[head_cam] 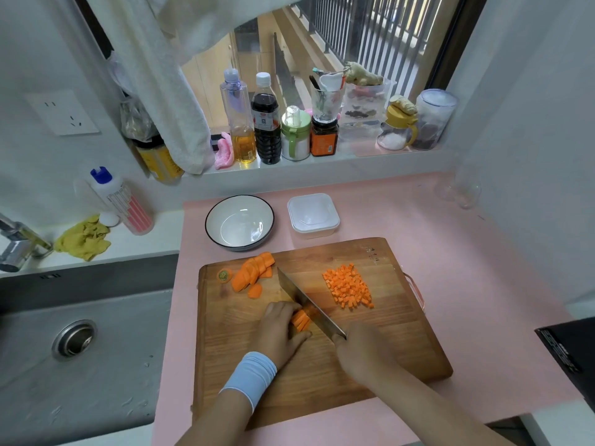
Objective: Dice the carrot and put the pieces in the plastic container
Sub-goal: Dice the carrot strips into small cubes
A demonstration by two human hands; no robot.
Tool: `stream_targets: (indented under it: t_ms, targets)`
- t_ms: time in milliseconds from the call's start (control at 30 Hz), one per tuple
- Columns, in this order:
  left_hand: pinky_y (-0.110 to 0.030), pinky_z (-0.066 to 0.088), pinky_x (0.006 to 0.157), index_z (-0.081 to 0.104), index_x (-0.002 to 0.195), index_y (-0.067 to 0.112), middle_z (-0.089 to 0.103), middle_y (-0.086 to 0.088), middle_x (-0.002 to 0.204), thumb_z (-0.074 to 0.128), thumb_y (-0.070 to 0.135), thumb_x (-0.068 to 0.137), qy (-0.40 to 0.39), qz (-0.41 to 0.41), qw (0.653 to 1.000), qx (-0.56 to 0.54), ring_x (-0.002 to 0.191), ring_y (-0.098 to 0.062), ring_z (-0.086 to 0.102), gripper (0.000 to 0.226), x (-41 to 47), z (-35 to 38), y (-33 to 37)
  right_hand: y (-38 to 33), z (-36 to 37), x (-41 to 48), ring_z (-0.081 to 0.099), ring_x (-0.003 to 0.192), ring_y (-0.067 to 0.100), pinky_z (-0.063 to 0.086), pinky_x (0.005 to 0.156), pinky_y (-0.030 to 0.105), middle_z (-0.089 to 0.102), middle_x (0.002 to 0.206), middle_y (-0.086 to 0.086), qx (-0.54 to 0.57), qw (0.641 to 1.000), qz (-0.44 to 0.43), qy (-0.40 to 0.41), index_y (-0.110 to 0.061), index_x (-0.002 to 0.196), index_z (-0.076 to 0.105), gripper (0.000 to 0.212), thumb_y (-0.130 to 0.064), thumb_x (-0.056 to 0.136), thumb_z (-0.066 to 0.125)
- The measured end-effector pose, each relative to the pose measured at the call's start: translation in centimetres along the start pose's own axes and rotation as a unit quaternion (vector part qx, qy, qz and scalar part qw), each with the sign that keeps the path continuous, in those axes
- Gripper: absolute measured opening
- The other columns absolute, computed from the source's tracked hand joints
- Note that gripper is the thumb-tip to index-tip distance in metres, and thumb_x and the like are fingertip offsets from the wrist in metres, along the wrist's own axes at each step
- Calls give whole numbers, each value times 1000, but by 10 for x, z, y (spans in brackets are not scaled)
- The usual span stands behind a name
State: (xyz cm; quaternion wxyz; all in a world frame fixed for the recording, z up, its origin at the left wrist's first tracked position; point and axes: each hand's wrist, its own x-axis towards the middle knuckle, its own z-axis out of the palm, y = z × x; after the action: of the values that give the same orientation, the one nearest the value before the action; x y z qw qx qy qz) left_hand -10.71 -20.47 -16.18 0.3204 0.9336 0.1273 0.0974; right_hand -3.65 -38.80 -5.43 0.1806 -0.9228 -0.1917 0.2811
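A: Orange carrot strips sit mid-board, bunched under our left hand. Its grip is curled over them, thumb pinching the near end. Right hand has its grip closed round the handle of the knife, blade down at the strips' right end.

B: So we're mid crosscut. Status of the rest?

A: Diced pile is on the right of the board, apart from the blade. Uncut slices are fanned at the far left corner, stem end just beside them. Plastic container is on the pink bench beyond the board, beside a bowl. No carrot visible in it. Looks lidded, can't confirm.

B: We'd call dicing roughly halfway, transfer not started. Notes for the cut?

A: We'd tuck fingertips back and run knuckles against the blade flat as the guide. Step width should match strip thickness so the cubes match the pile. Blade square to the strips. It sits skewed to the board edge, which is fine if the strips are skewed with it.

B: Risk?

A: Strips splaying as the bundle shortens. We'd squeeze them tight, walk the left hand back per cut, and stop short of the thumb.
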Motion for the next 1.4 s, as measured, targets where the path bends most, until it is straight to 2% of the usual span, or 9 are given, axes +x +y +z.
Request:
stream_targets:
  t_ms: [100,233,367,500,633,800,1000,1133,1400]
  targets:
    - [-22,39,98,57,123,22,51,9,119,72,45,78,-15,46,999,-21,112,-6,43,53,-3,-8,-7,1,0,1,57,72,12,38,55,27,59,76,-7,7,1000,3,-5,-24,82,61,26,-36,100,47]
    - [-29,45,98,62,118,21,55,8,115,76,28,81,-25,88,996,-14,110,-6,46,40,2,-13,-18,1,1,2,58,75,12,41,59,28,59,78,-8,2,1000,7,-10,-26,85,61,24,-37,101,47]
    - [-32,47,95,65,115,20,60,6,111,79,28,80,-18,90,996,-15,106,-8,48,39,7,-12,-19,1,2,3,58,74,10,44,60,27,60,79,-8,4,1000,7,-15,-28,82,59,23,-36,101,48]
    - [-18,39,99,61,119,19,50,4,122,72,33,82,7,107,994,-12,116,-8,45,41,-1,-12,-17,0,3,4,60,79,14,51,69,32,62,82,-7,6,1000,7,-13,-26,93,65,22,-36,100,47]
    - [-25,46,84,67,99,14,57,-4,109,74,25,83,54,182,981,30,101,-18,52,20,-8,-3,-10,-1,4,4,60,80,15,54,73,35,61,84,-7,-16,1000,12,-8,-26,95,64,20,-36,99,48]
    - [-34,52,71,70,89,11,60,-1,91,70,14,90,82,196,977,29,88,-20,57,3,-6,11,-12,-5,7,3,61,81,16,55,74,36,61,84,-6,-34,999,11,3,-25,96,65,20,-36,97,49]
    - [-31,52,79,73,88,10,64,-1,89,72,9,88,95,196,976,7,88,-19,59,1,-5,13,-12,-11,8,-7,59,85,20,46,71,31,60,88,-6,-81,995,-17,56,-24,104,66,24,-34,99,44]
    - [-26,50,82,74,87,10,66,-1,89,73,8,86,106,196,975,3,88,-18,59,2,-4,11,-9,-18,6,-20,64,102,23,47,82,32,67,105,-2,-127,987,-31,94,-24,107,65,26,-35,99,42]
    - [-28,49,96,75,93,10,70,-3,100,72,10,87,103,183,978,-1,103,-20,61,7,-4,11,-10,-18,3,-31,64,105,21,46,84,30,67,110,-1,-161,984,-41,70,-25,111,63,25,-30,97,43]
